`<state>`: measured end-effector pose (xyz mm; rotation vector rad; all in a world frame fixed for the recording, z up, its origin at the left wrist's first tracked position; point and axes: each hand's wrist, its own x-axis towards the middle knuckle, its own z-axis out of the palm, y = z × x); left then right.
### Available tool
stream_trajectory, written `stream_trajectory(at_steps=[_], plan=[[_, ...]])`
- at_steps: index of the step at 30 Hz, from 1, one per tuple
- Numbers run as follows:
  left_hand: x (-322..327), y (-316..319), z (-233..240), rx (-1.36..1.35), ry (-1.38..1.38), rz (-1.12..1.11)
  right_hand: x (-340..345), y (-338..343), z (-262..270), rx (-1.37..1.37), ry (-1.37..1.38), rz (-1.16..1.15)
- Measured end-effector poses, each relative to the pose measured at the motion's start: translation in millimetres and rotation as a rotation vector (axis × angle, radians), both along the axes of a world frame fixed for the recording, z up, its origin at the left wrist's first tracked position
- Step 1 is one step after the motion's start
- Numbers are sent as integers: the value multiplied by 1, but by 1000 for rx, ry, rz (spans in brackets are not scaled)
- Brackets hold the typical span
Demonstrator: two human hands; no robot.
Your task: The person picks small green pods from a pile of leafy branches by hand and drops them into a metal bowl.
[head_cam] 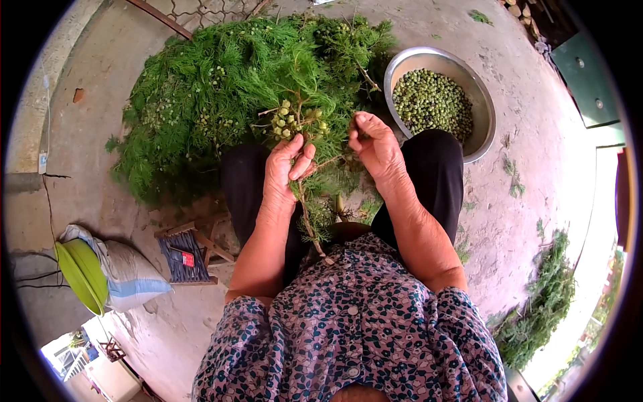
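Observation:
My left hand (pixel 291 163) is closed around a leafy conifer branch (pixel 305 213) whose cut end points down towards my shirt. Just above its fingertips sits a cluster of pale green cones (pixel 285 120). To the right, my right hand (pixel 369 138) is raised beside the sprays with its fingers curled and thumb near the index finger; whether anything small is between them I cannot tell. A large heap of green conifer branches (pixel 201 95) lies on the floor beyond my knees. Right of it, a metal basin (pixel 488 110) holds many loose green cones (pixel 432 100).
At the lower left are a small folding stool (pixel 183 256) with a red-and-dark object on it, a lime-green basin (pixel 83 276) and a woven sack (pixel 133 274). More cut greenery (pixel 542 301) lies at the lower right. Firewood (pixel 517 10) is stacked at the top right.

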<state>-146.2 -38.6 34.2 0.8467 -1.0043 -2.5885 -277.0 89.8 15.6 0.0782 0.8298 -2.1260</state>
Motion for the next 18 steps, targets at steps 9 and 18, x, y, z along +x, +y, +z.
stream_trajectory(at_steps=[9, 18], plan=[[-2, 7, 6, -43, 4, -42, 16, -12, -1, 241, 269, 130], [-3, 12, 6, -142, -88, -99, 21, -17, 3, 415, 249, -30]])
